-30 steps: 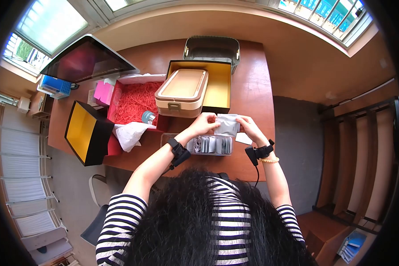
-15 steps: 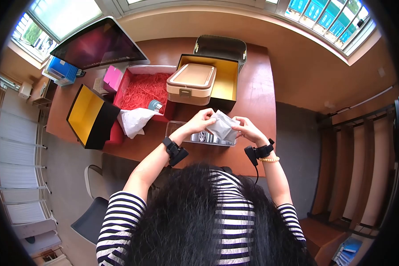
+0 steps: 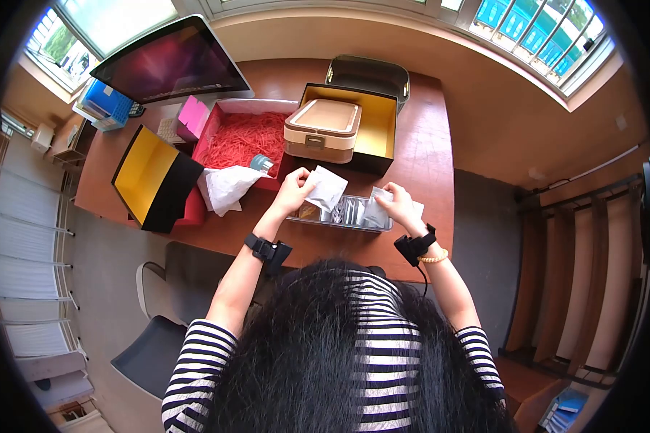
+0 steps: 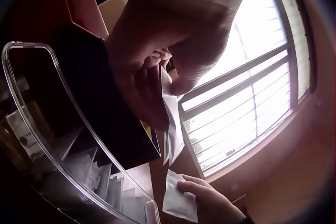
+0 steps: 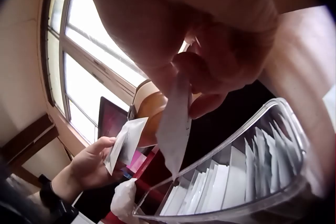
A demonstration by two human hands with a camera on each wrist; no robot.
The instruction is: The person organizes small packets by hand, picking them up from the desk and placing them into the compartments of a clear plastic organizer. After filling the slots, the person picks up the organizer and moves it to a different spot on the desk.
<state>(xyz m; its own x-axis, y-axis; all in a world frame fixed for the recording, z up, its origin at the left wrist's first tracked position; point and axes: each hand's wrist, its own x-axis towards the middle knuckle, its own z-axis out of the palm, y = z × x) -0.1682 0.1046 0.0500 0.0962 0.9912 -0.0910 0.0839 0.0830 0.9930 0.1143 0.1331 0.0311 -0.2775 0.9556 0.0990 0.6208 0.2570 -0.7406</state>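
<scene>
My left hand point(image 3: 294, 189) pinches flat white sachets point(image 3: 328, 189) by their edge; in the right wrist view at least two layers show, fanned slightly apart. Between thumb and fingers, my right hand point(image 3: 399, 205) holds another white sachet point(image 5: 176, 124), which hangs over the right end of a clear box point(image 5: 257, 116). That long, divided box sits on the desk below both hands. Several sachets point(image 5: 207, 187) stand on edge in its compartments, and brownish packets point(image 4: 16, 134) lie at its left end.
Behind the hands, a beige lunch box point(image 3: 323, 128) rests partly on a black box with yellow lining point(image 3: 378, 133). Left of it are a red box of shredded paper point(image 3: 242, 137), white tissue point(image 3: 227, 189), and a tilted black-and-yellow box point(image 3: 148, 180). A monitor point(image 3: 177, 61) stands behind.
Both hands were together at the sachets over the box. They have moved apart, the left hand left with sachets, the right hand with one. The head view has shifted slightly.
</scene>
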